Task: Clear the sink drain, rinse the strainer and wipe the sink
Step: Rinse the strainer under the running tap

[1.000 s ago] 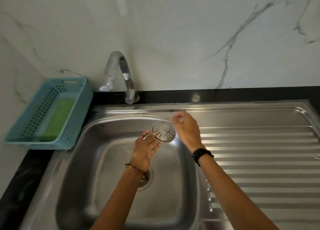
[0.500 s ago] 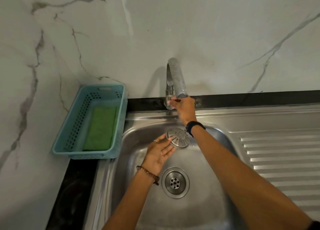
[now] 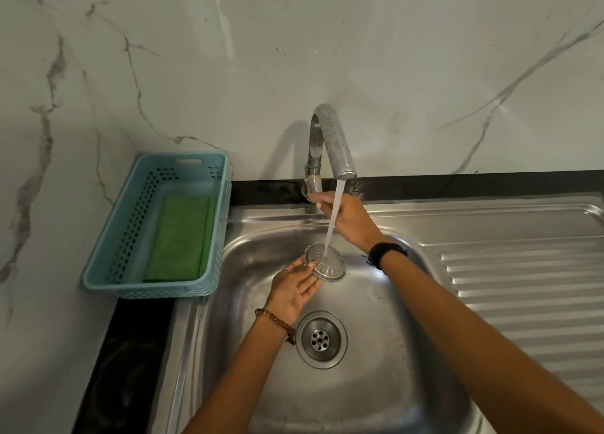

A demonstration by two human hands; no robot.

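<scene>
The round, slotted stainless-steel sink strainer sits tilted at the fingertips of my left hand, held above the basin near its far wall. My left fingers pinch its left rim while the palm lies open and flat beneath it. A thin stream of water falls from the spout straight onto the strainer's top.

My right hand reaches past the stream to the far side, its fingers closed around the small tap handle at the base of the curved, dull metal tap. A black band circles my right wrist; a brown beaded bracelet circles my left.

Below and nearer to me, the open round drain shows in the floor of the stainless-steel sink. A ribbed draining board stretches to the right. To the left, on the black counter, stands a light-blue perforated plastic basket with a green cloth lying flat inside. White marble-patterned wall rises behind.
</scene>
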